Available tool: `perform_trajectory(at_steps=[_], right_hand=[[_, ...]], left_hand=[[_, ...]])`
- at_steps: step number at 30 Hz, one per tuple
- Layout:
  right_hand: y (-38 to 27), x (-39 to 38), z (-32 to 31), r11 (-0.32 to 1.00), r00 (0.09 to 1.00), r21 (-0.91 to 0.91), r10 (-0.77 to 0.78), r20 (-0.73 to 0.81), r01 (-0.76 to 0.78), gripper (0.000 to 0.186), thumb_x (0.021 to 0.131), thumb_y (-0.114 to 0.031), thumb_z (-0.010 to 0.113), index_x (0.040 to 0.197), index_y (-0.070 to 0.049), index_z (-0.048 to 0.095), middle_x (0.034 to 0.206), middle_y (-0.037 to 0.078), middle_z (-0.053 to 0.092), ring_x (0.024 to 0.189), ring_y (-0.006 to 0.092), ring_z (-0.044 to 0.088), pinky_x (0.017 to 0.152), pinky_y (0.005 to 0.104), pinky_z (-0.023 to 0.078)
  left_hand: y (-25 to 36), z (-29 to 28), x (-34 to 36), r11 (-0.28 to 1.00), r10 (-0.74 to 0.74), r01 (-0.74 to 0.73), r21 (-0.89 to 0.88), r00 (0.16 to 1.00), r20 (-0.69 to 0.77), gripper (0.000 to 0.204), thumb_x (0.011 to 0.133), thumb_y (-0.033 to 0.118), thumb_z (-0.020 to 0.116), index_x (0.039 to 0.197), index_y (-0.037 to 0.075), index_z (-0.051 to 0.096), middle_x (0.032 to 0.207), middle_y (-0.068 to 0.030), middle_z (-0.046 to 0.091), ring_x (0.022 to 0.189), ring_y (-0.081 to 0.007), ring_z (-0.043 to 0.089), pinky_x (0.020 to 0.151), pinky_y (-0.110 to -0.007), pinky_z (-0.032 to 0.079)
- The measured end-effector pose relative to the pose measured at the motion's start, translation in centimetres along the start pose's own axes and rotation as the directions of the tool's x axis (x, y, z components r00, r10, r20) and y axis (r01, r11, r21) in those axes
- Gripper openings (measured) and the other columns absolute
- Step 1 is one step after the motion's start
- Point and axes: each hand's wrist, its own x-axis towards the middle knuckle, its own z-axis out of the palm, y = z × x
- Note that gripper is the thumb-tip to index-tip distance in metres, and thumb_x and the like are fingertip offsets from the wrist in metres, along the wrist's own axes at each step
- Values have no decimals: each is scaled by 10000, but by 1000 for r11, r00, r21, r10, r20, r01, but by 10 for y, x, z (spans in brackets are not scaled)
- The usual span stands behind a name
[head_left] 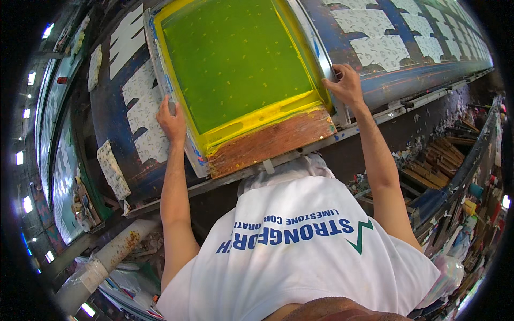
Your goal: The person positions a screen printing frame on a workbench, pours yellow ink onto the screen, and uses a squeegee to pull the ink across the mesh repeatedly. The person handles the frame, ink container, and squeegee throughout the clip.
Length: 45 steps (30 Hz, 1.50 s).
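1. Here, the screen frame (262, 119), yellow-bordered around a green mesh (235, 59), lies between the two hands on a long, dark desk (412, 80), slightly turned, its near end toward the person.
2. The left hand (172, 123) is at the frame's left side, on the pale left rail (194, 152). Its fingers (166, 101) point away from the person, with the thumb a little apart from the forefinger.
3. The right hand (347, 86) is at the opposite side, farther from the near end, beside the metal right rail (316, 37). Its fingers (346, 69) bend toward the rail, thumb and forefinger slightly parted at its edge.
4. Whether either hand grips firmly or merely rests there, I cannot tell; the undersides of the fingertips are turned from view.
5. A reddish-brown wooden board (273, 142) runs across the frame's near end, closer to the person than both hands.
6. The frame's far end is cut off by the upper edge of the picture, and whatever lies beneath the mesh is hard to make out.
7. Patterned white sheets (380, 52) lie on the desk to both sides; some on the left run under the frame's edge and are partly hidden.
8. The white shirt (316, 267) covers much of the lower view, and the scraps (433, 163) at right blur together toward the dark rim.
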Motion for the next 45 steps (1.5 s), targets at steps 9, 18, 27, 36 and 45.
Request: perform_trajectory(at_steps=[9, 18, 27, 36, 45], right_hand=[[51, 10, -19, 993, 998, 113, -40, -40, 44, 375, 780, -297, 881, 1004, -33, 737, 936, 135, 669, 865, 326, 668, 777, 459, 538], [70, 11, -30, 996, 999, 73, 44, -11, -43, 458, 791, -327, 863, 1100, -9, 748, 1001, 162, 689, 945, 343, 699, 839, 456, 563], [68, 11, -27, 997, 997, 7, 80, 17, -80, 616, 807, -333, 876, 1288, 20, 721, 1117, 191, 704, 1016, 352, 719, 889, 449, 579], [55, -26, -41, 986, 988, 85, 148, -35, -144, 446, 957, -238, 811, 1300, 29, 714, 1178, 177, 745, 1030, 262, 747, 893, 379, 593], [-4, -157, -72, 969, 871, 185, 230, -434, -164, 262, 942, -117, 751, 1181, -13, 763, 1008, 163, 750, 928, 256, 738, 812, 376, 584]], left_hand=[[54, 12, -10, 998, -57, 58, 31, 998, -4, 503, 958, 148, 736, 1432, 34, 617, 1374, -182, 694, 1259, -369, 624, 1098, -491, 436], [72, 34, -12, 999, -42, 41, 24, 999, 15, 476, 956, 169, 742, 1403, 35, 652, 1376, -177, 698, 1199, -381, 631, 1090, -474, 447], [64, 52, -18, 997, -70, 67, 36, 994, 84, 499, 973, 201, 719, 1432, 22, 642, 1378, -207, 690, 1276, -384, 638, 1114, -493, 434], [51, 62, -21, 1000, 12, -13, 27, 999, 32, 428, 984, 213, 696, 1361, 8, 691, 1316, -254, 684, 1282, -413, 610, 1125, -538, 409], [18, 87, -18, 951, 310, -305, 58, 932, -185, 278, 987, 303, 747, 1215, 147, 774, 1475, -216, 562, 1308, -412, 516, 1092, -562, 396]])
